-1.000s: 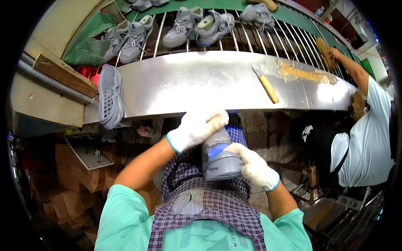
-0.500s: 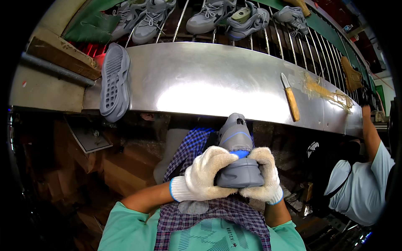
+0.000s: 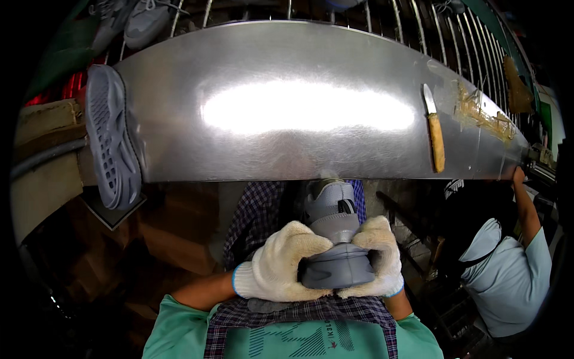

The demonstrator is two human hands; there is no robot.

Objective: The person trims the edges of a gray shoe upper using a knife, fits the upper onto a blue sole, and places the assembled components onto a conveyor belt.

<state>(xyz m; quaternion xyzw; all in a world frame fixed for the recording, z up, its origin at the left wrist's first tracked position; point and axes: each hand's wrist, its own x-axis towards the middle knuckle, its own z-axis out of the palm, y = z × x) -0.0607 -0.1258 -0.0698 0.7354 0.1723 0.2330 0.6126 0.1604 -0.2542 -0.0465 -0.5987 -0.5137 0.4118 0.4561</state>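
Note:
A grey shoe (image 3: 336,239) rests on my lap over a checked apron, its toe pointing toward the steel table. My left hand (image 3: 280,269), in a white knit glove, wraps the shoe's heel from the left. On the other side, my gloved right hand (image 3: 378,258) presses against the heel. Both hands squeeze the same end of the shoe, close to my chest.
A shiny steel table (image 3: 239,149) spans the view ahead. A grey shoe sole (image 3: 110,140) lies at its left end, a wooden-handled knife (image 3: 435,130) toward the right. More grey shoes (image 3: 134,21) sit on the wire rack behind. Another person (image 3: 508,269) in a light blue shirt works at the right.
The shoe has come down from in front of me onto my lap. Both hands have closed around its heel. My view has tilted lower and closer to the table.

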